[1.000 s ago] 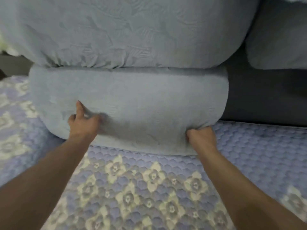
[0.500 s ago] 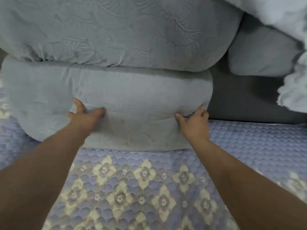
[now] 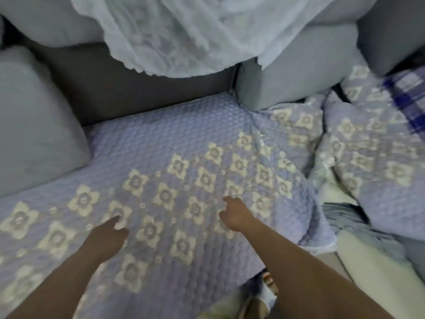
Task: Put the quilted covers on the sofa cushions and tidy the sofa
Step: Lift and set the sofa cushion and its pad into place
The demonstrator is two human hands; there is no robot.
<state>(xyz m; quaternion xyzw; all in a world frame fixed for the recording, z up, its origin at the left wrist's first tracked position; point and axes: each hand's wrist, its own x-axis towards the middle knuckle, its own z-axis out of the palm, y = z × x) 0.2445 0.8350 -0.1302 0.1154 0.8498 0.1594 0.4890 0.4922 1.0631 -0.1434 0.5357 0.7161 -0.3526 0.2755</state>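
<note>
Both hands (image 3: 234, 215) apparently empty over flat quilted cover (image 3: 174, 146).

Both arms reach forward, left hand (image 3: 110, 229) and right hand (image 3: 234, 214) loosely curled, empty.

A quilted cover (image 3: 161, 143) lies on the seat, a cushion (image 3: 34, 125) at its left.

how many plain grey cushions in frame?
3: grey cushion at left edge, another right of centre behind the quilted cover, third top left. White fabric may hide more.
</note>
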